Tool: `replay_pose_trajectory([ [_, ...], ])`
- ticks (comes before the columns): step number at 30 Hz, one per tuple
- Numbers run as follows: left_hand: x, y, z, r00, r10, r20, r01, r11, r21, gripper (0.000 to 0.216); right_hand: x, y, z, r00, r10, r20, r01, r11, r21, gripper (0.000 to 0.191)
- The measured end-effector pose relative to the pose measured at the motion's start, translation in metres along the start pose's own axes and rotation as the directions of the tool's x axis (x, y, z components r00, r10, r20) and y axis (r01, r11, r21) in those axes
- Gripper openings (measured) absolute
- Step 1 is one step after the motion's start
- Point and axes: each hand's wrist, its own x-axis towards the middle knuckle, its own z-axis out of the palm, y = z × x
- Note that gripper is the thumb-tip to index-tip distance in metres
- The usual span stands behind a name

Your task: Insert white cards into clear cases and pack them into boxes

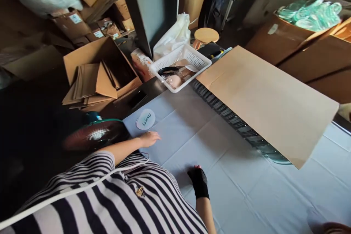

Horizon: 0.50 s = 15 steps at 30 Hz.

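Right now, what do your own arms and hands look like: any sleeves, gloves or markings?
The left arm has a short black-and-white striped sleeve, and the left hand is bare. The right hand wears a black, mesh-textured fingerless glove that ends at the wrist; the forearm behind it has no sleeve. A thin white cord crosses the striped top. No watch or rings show.

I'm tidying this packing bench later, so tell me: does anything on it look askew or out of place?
Yes. The large cardboard sheet lies skewed across a row of clear packaged items, overhanging them. The white basket sits tilted at the table's far edge. The left hand rests near a white oval label.
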Motion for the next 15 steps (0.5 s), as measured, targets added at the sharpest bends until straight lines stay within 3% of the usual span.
replay_pose_trajectory([
  [2, -0.011, 0.004, 0.006, 1.0, -0.028, 0.002, 0.029, 0.999, -0.033, 0.036, 0.005, -0.009, -0.004, 0.999, 0.035, -0.009, -0.034, 0.998, 0.054, 0.032],
  [6, -0.006, 0.014, 0.009, 0.999, -0.028, 0.024, 0.029, 0.999, -0.045, 0.036, 0.004, -0.025, -0.007, 0.988, 0.094, 0.119, -0.095, 0.995, 0.003, 0.038],
  [9, 0.004, 0.021, 0.011, 0.999, 0.028, 0.037, -0.027, 0.999, -0.022, 0.035, -0.015, -0.026, 0.006, 0.999, 0.035, -0.024, -0.034, 0.999, 0.035, 0.03],
  [12, 0.013, 0.038, 0.018, 0.981, 0.171, 0.091, -0.172, 0.985, 0.01, 0.035, -0.058, -0.016, 0.02, 0.987, -0.002, -0.16, 0.019, 0.995, 0.1, 0.029],
  [14, 0.016, 0.053, 0.027, 0.948, 0.269, 0.173, -0.262, 0.963, -0.063, 0.037, -0.097, -0.005, 0.029, 0.977, -0.013, -0.212, 0.042, 0.99, 0.131, 0.026],
  [15, 0.016, 0.058, 0.031, 0.902, 0.359, 0.238, -0.358, 0.932, -0.046, 0.038, -0.118, 0.002, 0.033, 0.963, -0.013, -0.27, 0.059, 0.985, 0.164, 0.023],
])
